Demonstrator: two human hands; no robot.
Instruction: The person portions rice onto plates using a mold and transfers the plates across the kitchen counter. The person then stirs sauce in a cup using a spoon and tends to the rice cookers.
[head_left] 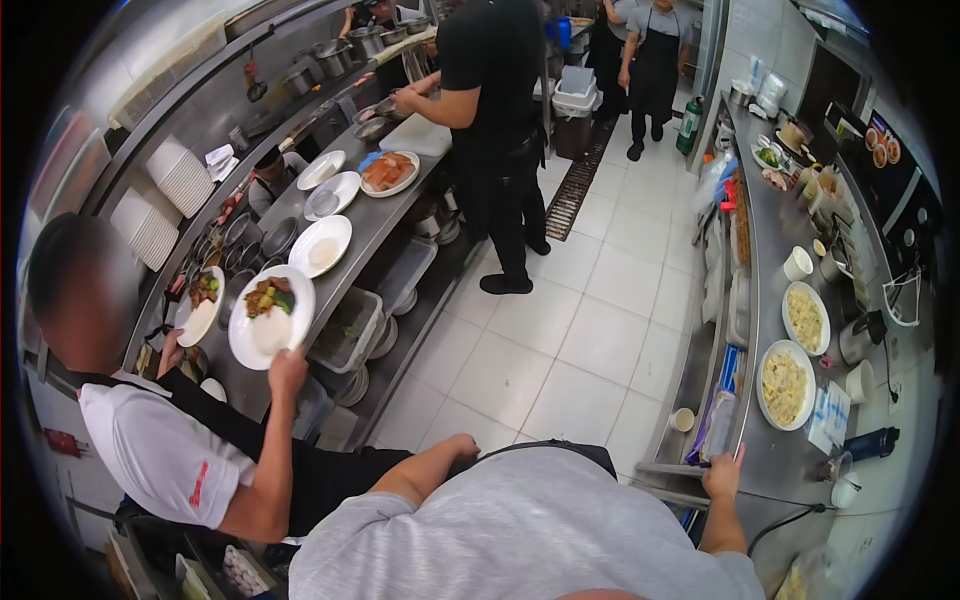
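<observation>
White floor tiles (522,365) run between two steel counters (765,290). Nearest, the left hand (462,448) sits by the waist, elbow bent; I can't tell how its fingers lie. The right hand (722,476) reaches low to its counter's edge, one finger jutting forward, the others unclear. Just beyond, a white plate of pale-yellow rice (785,386) lies flat, its longer axis running away along the counter.

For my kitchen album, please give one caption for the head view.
Co-worker holding two plates of food beside the left counter; two more plates stand on the right counter.
</observation>
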